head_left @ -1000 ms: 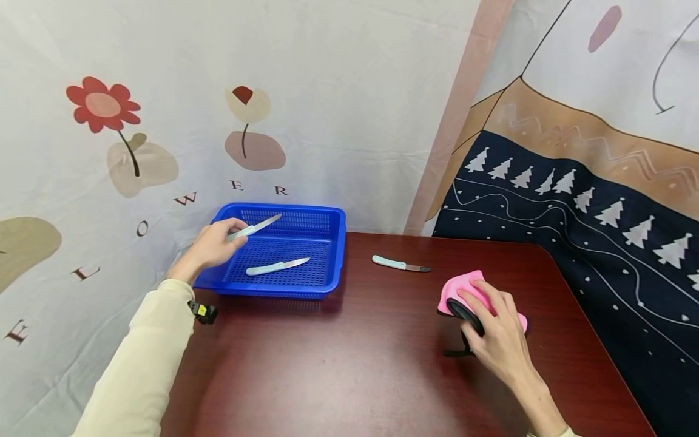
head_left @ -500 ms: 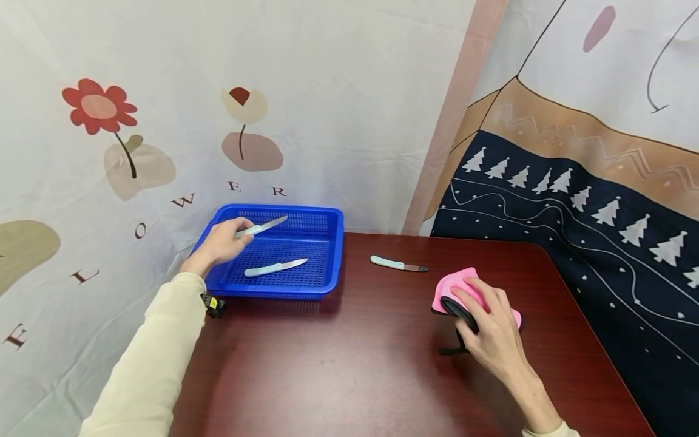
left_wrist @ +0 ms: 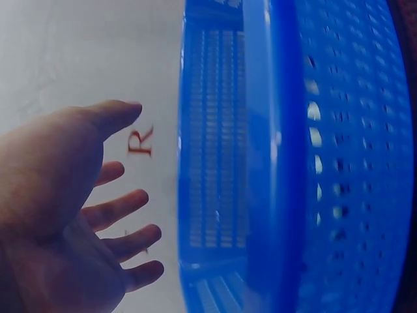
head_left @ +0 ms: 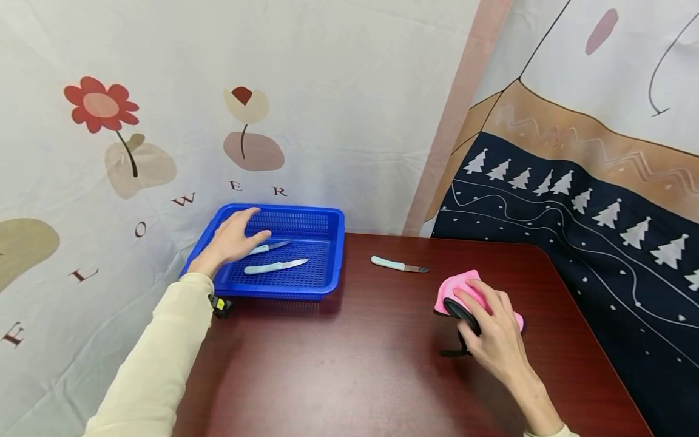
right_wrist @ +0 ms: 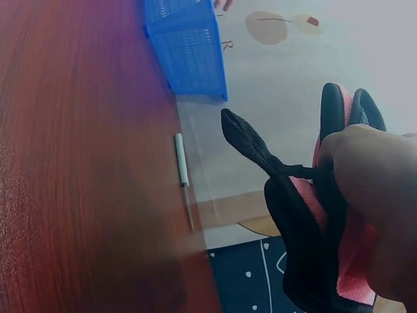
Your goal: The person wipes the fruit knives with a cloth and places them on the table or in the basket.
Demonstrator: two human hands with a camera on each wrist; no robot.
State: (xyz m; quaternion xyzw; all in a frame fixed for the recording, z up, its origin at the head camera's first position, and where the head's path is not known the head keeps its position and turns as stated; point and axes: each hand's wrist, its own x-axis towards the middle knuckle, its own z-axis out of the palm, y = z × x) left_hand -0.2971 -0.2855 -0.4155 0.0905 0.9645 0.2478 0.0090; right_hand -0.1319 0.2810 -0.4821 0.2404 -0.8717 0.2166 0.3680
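My left hand (head_left: 232, 238) hovers over the left side of the blue plastic basket (head_left: 333, 267), fingers spread and nothing in them. In the left wrist view the same hand (left_wrist: 85, 208) shows its palm and separated fingers. A knife (head_left: 261, 249) with a pale blue handle lies in the basket, partly hidden by this hand. In front of it lies a second such knife (head_left: 275, 267). My right hand (head_left: 497, 331) grips a folded pink cloth item (head_left: 455, 288) with black trim and a black strap (right_wrist: 251, 143), held above the table. Its exact kind is unclear.
A third knife (head_left: 398, 264) with a pale blue handle lies on the dark red wooden table (head_left: 338, 370), right of the basket. A printed cloth backdrop (head_left: 355, 121) hangs behind the table. Its dark part with white trees (head_left: 562, 182) borders the right edge.
My left hand has moved slightly right and let go of the knife, which now lies in the basket; the fingers have spread. My right hand still grips the pink cloth item, almost unmoved.
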